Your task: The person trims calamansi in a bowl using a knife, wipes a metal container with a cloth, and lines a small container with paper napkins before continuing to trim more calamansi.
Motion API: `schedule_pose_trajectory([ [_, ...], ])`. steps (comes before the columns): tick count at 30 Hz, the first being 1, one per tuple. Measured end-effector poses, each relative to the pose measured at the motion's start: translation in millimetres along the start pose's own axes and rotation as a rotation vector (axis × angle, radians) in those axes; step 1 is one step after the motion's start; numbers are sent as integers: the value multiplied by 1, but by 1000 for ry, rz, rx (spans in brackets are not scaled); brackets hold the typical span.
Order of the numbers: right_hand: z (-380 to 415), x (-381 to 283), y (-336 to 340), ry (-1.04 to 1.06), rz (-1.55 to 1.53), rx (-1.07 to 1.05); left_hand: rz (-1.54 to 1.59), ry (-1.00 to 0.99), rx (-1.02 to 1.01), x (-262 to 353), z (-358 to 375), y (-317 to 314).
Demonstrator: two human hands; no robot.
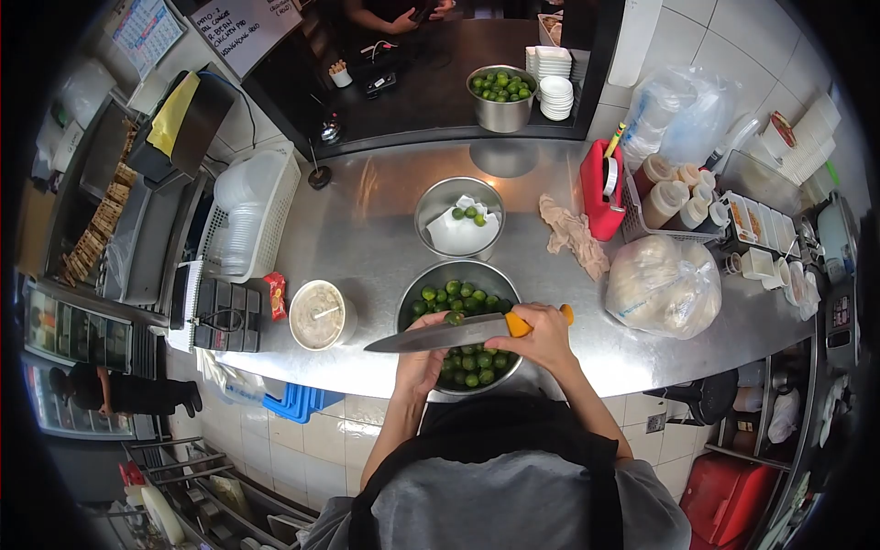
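Right hand (541, 337): closed; the knife (412, 338) is gripped by its handle (519, 324).
Left hand (423, 364): partly curled; a lime (455, 318) is held beside the knife.
Limes (470, 364): held in the bowl (404, 310) below both hands.

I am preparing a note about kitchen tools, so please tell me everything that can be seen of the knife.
The knife has a broad grey blade, metal by its look, tapering to a point, and a yellow-orange handle. The right hand grips the handle, whose end shows beyond it. The blade lies across the view above a bowl of small green fruits, its tip toward the person's left. It partly hides the left hand; whether they touch is unclear.
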State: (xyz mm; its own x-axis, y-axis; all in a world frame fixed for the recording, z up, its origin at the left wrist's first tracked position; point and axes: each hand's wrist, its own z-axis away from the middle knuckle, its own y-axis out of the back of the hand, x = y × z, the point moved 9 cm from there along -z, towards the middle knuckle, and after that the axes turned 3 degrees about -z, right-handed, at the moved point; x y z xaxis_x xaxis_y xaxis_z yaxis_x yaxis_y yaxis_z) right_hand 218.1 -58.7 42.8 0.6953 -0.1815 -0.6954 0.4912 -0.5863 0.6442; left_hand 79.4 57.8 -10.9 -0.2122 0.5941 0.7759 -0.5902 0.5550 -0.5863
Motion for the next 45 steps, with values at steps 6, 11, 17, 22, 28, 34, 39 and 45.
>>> schedule_pose_trajectory([
  [6, -5, -23, 5, 65, -79, 22, 39, 99, -52, -13, -1, -3],
  [11, -2, 8, 10, -71, -29, -19, 136, 173, -121, -13, -5, 3],
  [17, 4, 27, 0, -364, -297, -98, -314, -105, 17, 49, -72, -26],
  [22, 10, 36, -2, -397, -439, -97, -1431, -419, -54, 71, -67, -49],
  [28, 16, 37, -18, -334, -303, -141, -2034, -199, -37, 0, -51, -18],
  [34, 4, 19, -33, -328, -313, -217, -1490, -240, -99, 22, -16, -37],
  [39, 4, 12, -35, -364, -411, -272, -1123, -304, -127, 28, 10, -44],
  [45, 13, 22, -50, -378, -727, -291, -902, -264, -82, 19, 16, -29],
])
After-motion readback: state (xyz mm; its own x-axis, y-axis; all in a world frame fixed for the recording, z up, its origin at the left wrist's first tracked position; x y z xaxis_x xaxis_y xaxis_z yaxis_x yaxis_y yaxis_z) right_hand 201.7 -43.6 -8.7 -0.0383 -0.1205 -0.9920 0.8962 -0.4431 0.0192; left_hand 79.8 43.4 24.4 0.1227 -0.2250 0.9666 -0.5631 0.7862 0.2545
